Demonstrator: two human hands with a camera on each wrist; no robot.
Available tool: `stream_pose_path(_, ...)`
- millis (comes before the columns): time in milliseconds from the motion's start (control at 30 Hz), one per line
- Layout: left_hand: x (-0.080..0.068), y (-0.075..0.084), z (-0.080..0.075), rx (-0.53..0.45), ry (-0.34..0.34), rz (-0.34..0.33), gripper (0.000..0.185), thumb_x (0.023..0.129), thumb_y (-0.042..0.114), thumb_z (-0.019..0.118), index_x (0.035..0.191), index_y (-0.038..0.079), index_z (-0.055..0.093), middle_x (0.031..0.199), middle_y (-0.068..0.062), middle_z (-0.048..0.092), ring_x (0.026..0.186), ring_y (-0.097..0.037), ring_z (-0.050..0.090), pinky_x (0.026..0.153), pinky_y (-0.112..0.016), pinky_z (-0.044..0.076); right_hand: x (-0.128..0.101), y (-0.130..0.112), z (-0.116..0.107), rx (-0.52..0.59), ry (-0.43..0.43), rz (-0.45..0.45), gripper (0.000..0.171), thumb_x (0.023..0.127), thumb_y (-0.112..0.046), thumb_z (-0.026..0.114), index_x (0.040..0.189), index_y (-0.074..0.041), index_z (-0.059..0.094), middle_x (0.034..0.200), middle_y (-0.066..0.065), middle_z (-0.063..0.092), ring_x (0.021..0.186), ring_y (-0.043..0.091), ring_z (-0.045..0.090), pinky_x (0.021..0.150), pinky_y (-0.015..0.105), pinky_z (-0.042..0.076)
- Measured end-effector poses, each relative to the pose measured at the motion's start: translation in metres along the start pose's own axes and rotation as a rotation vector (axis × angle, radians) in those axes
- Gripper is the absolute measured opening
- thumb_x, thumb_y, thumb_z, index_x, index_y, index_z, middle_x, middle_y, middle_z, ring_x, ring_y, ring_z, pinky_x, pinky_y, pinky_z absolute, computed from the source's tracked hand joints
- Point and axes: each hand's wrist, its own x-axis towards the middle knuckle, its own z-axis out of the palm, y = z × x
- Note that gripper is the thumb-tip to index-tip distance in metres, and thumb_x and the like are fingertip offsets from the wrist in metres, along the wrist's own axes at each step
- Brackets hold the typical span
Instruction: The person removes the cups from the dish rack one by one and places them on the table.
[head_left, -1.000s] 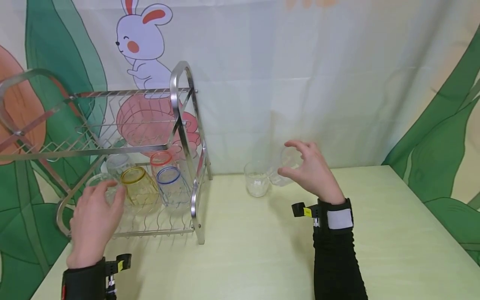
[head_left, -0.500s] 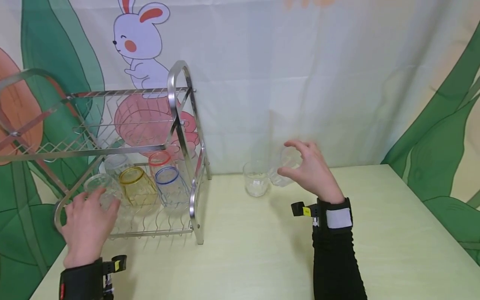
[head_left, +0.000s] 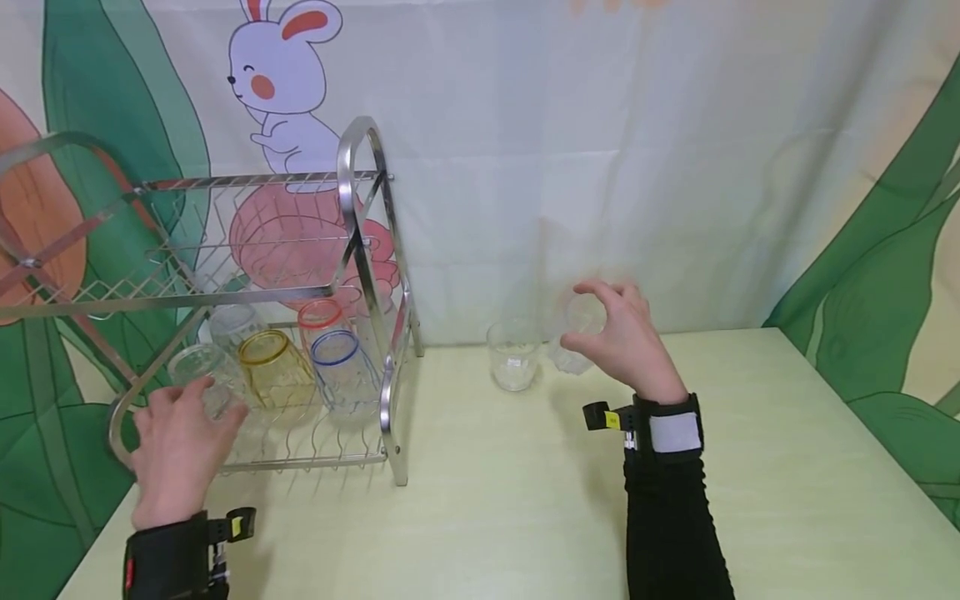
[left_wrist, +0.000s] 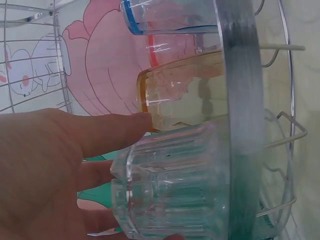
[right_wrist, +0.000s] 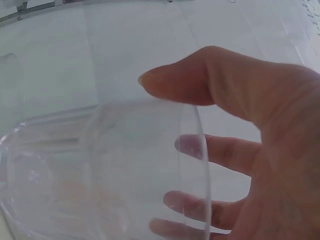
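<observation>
My left hand (head_left: 183, 446) curves wide at a clear glass (head_left: 201, 361) on the rack (head_left: 225, 297); a nudge could jostle the yellow glass (head_left: 277, 375) rightward. An upright glass (head_left: 514, 357) stands left of my right hand (head_left: 630, 346), whose gripped, tilted glass (right_wrist: 125, 165) could strike it if my pinch slips.

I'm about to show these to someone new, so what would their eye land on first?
Probably the cartoon rabbit on the backdrop cloth, upper left, behind the metal rack. Next, perhaps the yellow glass, blue-ringed glass and red-ringed glass on the rack's lower level. Then the right hand, right of centre, holding a clear glass beside a second clear glass.
</observation>
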Motion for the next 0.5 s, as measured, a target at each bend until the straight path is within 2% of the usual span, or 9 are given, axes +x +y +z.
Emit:
stream_pose_path(200,0.002,-0.003,0.003,-0.017,-0.044,-0.015,0.077,0.096,0.04,0.059,0.152,-0.001,0.024,0.139,-0.045,0.02,0.119,-0.066,0.025,0.081,-0.08,0.028,0.006,0.007,0.007,-0.001,0.003,0.035,0.061,0.079,-0.023,0.076,0.135,-0.016,0.053,0.133,0.019,0.034,0.121,0.036,0.03,0.087,0.054,0.043)
stream_pose_path(500,0.003,-0.004,0.004,-0.007,-0.056,-0.039,0.078,0.096,0.04,0.059,0.152,0.0,0.022,0.139,-0.044,0.02,0.117,-0.066,0.027,0.083,-0.08,0.026,0.014,0.016,0.019,0.011,0.001,0.077,0.065,0.078,-0.021,0.074,0.138,-0.013,0.05,0.132,0.022,0.033,0.122,0.036,0.028,0.087,0.053,0.042)
